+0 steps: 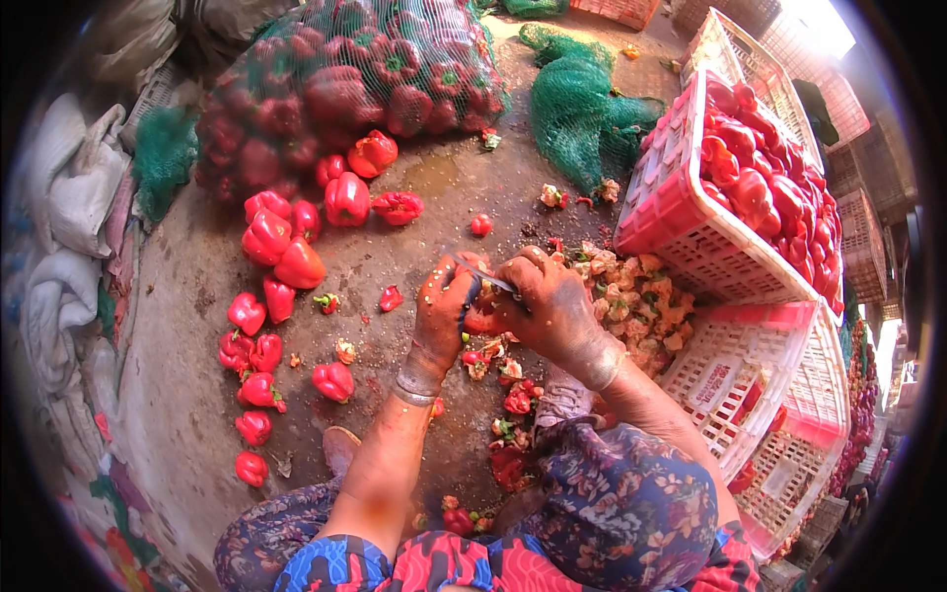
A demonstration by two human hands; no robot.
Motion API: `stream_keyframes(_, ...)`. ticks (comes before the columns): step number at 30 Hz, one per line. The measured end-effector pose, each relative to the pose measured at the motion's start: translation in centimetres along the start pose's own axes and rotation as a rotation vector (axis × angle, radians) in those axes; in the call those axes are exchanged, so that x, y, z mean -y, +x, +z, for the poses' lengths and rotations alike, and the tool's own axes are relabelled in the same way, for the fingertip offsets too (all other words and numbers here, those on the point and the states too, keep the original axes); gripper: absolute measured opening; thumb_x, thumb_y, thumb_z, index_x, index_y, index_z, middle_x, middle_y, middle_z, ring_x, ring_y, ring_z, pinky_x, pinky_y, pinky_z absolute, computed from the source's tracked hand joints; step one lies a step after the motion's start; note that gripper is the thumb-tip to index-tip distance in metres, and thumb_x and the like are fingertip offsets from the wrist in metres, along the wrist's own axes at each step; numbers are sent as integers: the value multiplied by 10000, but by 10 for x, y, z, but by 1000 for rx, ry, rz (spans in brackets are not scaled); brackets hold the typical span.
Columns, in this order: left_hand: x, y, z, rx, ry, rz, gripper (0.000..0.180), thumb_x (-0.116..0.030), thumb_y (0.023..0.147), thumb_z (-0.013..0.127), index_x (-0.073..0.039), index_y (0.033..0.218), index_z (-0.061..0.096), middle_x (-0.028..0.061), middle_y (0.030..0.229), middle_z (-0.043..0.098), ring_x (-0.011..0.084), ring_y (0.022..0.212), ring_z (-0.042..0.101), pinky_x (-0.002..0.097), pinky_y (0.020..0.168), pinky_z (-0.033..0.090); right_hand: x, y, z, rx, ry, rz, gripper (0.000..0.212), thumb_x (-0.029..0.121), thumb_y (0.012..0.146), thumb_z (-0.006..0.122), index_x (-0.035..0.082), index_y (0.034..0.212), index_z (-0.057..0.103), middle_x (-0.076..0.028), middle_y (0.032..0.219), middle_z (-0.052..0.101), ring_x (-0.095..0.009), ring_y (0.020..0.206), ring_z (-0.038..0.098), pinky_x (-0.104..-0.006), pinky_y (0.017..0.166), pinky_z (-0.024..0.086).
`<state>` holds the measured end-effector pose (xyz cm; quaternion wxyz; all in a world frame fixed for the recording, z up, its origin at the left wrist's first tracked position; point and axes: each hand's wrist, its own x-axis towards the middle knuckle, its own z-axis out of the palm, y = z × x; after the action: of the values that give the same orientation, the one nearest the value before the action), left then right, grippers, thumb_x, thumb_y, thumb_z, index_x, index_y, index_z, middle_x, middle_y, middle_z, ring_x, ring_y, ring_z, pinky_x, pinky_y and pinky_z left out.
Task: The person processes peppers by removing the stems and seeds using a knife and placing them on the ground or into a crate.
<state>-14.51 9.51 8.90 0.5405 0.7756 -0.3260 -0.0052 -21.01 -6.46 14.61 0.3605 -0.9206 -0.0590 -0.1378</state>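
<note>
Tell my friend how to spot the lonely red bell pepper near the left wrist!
Start at the big mesh sack at the top, then follow the trail of red bell peppers down from it. Look right, toward the left wrist: the lone red bell pepper lies between. Unlike those in the trail, it sits apart, with a pale pepper core just above.

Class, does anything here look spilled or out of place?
Loose red peppers lie scattered on the floor outside the net sack, as if spilled. Pepper cores are heaped there too, beside the filled crate rather than in a container.
</note>
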Motion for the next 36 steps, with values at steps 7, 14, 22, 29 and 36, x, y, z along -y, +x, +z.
stream_keyframes(7,0,-2,27,-266,-181,-402,166,-168,938,571,-15,947,635,84,830,645,177,764,601,340,724,501,-10,-14,17,-68,-201,70,263,121,804,700,43,983,523,-140,859,551,-368,784,626,-451,616,502)
stream_keyframes(14,-1,3,14,-223,-330,-473,154,-155,914,634,-11,967,645,103,849,694,168,770,658,318,704,527,-7,8,-5,161,-136,144,359,291,787,754,89,1050,615,-164,1026,661,-357,879,674,-470,700,533)
stream_keyframes(22,11,-4,24,-29,-309,-413,129,-137,930,623,-16,972,646,46,802,662,89,746,605,282,672,509,-32,0,21,111,-166,171,429,394,665,811,47,858,650,-158,822,676,-386,799,678,-461,702,545)
stream_keyframes(29,15,-9,21,118,-200,-262,346,-67,806,624,-1,1145,639,152,1089,633,291,992,653,335,862,534,-50,-17,33,64,782,730,326,272,740,805,11,858,649,-81,726,704,-104,697,659,-305,625,518)
stream_keyframes(36,21,-22,45,-144,-761,-722,176,-119,870,592,-17,995,662,5,886,636,92,814,591,241,739,480,-57,-23,59,-256,34,388,253,258,806,719,25,817,623,-132,712,663,-267,641,659,-363,605,530)
